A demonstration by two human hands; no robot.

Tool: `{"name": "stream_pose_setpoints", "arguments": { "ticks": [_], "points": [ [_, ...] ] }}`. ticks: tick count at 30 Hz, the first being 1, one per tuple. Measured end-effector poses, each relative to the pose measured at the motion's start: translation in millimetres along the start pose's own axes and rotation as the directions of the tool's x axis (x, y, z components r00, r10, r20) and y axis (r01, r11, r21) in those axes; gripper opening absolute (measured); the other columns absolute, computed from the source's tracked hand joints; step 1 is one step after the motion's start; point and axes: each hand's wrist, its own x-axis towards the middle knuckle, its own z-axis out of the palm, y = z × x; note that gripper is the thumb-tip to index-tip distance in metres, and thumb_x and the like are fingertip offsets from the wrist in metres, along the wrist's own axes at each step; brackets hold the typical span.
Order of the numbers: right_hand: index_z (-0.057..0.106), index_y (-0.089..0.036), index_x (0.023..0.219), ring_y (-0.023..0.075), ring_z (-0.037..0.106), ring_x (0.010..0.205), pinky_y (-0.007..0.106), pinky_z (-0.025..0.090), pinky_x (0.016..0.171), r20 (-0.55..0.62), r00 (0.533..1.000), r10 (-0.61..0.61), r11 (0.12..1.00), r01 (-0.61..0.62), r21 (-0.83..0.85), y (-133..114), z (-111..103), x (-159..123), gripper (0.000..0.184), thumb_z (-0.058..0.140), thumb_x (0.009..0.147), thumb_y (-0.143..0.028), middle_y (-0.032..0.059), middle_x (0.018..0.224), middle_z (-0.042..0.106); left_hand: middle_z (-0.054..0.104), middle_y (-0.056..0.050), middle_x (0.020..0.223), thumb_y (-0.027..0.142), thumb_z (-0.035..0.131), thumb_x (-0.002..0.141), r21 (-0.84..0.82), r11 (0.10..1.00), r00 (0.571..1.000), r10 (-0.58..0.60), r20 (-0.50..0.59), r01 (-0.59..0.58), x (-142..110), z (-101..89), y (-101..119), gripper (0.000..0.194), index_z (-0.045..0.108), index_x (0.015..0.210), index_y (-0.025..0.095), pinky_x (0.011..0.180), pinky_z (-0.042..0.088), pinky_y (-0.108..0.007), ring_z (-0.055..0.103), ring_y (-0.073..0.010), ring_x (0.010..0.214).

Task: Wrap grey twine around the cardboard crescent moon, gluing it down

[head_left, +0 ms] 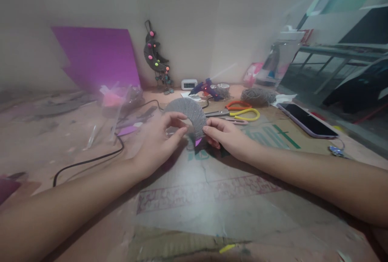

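Note:
A crescent shape [194,112] wrapped in grey yarn is held above the work surface, with a bare purple tip [198,142] at its lower right end. My right hand [222,135] pinches the crescent near that tip, thumb in front. At the crescent's left side, my left hand [165,137] curls its fingers around it and hides that end. The left thumb and index finger reach into the inner curve, with a gap between them. Whether a loose yarn strand runs between the hands cannot be made out.
Behind the crescent lie scissors [245,114], a glue gun [206,88], a grey yarn ball [257,96] and a small digital clock [189,84]. A phone [307,120] rests at right. A decorated moon hanging [154,52] and purple sheet [97,58] stand against the wall. A black cord [91,159] crosses the left.

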Motion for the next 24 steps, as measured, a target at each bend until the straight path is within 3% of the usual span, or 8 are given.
{"name": "stream_pose_setpoints", "arguments": {
  "ticks": [6,12,24],
  "points": [
    [0.048,-0.020,0.075,0.0055,0.038,0.042,0.016,0.032,0.040,0.002,1.000,0.001,1.000,-0.001,0.003,-0.6,-0.5,-0.7,0.019,0.056,0.087,-0.032,-0.0085,0.052,0.044,0.065,-0.004,0.105,0.026,0.057,0.091,-0.016,0.999,0.999,0.033,0.001,-0.033,-1.1,1.6,-2.8,0.019,0.058,0.110,0.023,0.081,0.049,-0.032,0.062,-0.0191,0.101],
    [0.049,-0.019,0.076,0.0056,0.039,0.042,0.017,0.032,0.040,0.009,1.000,0.005,1.000,-0.005,-0.020,-1.5,0.4,-0.3,0.018,0.056,0.087,-0.031,-0.0084,0.053,0.044,0.065,-0.005,0.104,0.027,0.051,0.094,-0.099,0.995,0.999,0.011,0.038,-0.007,-2.0,3.1,-6.8,0.021,0.055,0.114,0.022,0.075,0.052,-0.032,0.065,-0.0185,0.094],
    [0.047,-0.020,0.075,0.0057,0.040,0.042,0.017,0.032,0.040,0.010,1.000,0.006,1.000,-0.005,-0.022,-2.5,0.8,-0.3,0.020,0.057,0.086,-0.034,-0.0084,0.054,0.045,0.067,-0.003,0.102,0.019,0.055,0.089,0.122,0.987,0.994,0.101,0.032,-0.105,1.3,0.0,-1.3,0.016,0.059,0.104,0.021,0.086,0.050,-0.034,0.062,-0.0177,0.098]
  ]
}}
